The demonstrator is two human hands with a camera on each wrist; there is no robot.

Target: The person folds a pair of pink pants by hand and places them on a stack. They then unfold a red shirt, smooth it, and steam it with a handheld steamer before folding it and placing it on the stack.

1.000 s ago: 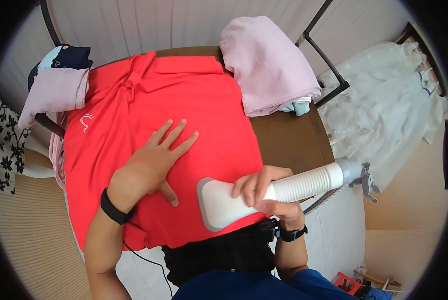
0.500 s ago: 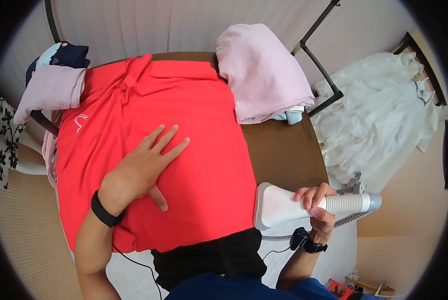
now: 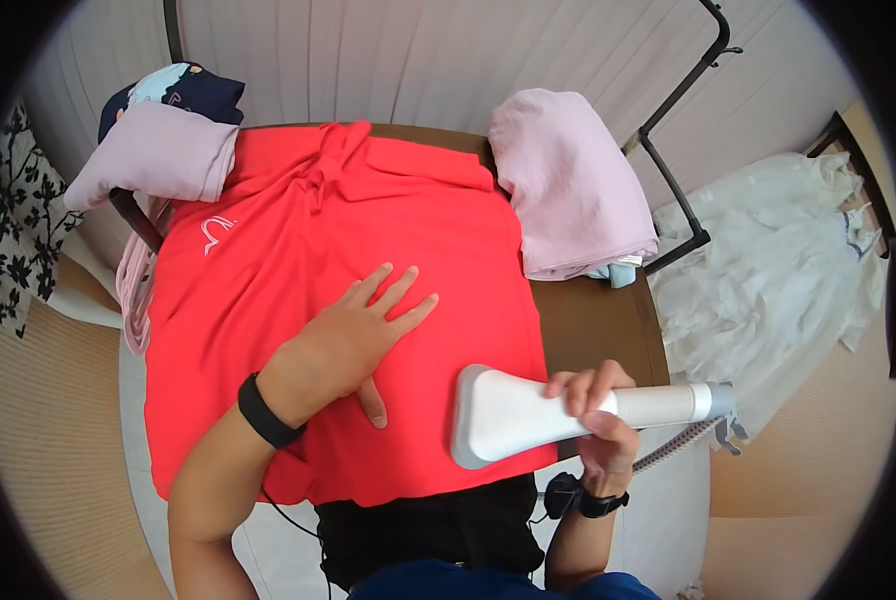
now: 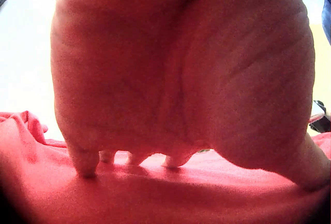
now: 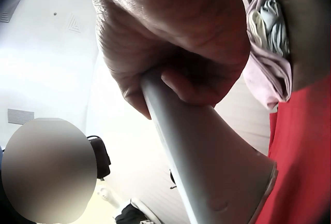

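Observation:
A red garment point(image 3: 448, 220) with a small white line print at its left lies spread over a brown board. On it rests my left hand point(image 3: 343, 345), fingers spread; the left wrist view shows the fingertips and thumb touching the cloth beneath a raised palm point(image 4: 181, 68). My right hand point(image 3: 598, 405) grips the neck of a white garment steamer head point(image 3: 513, 415) with a ribbed hose. Its wide flat end overlaps the garment's lower right part and faces left. In the right wrist view, curled fingers point(image 5: 191, 87) wrap the steamer's narrow end.
Folded pink cloth point(image 3: 573, 190) sits at the board's point(image 3: 603, 330) far right. Another folded pink cloth point(image 3: 158, 155) and a navy printed one point(image 3: 208, 95) lie at the left. Black frame bars point(image 3: 668, 175) rise behind. A white ruffled dress point(image 3: 768, 260) hangs at right.
The steamer head went right to the garment's edge, then came back left over the cloth in my right hand. My left hand stays spread on the garment. The head view has shifted.

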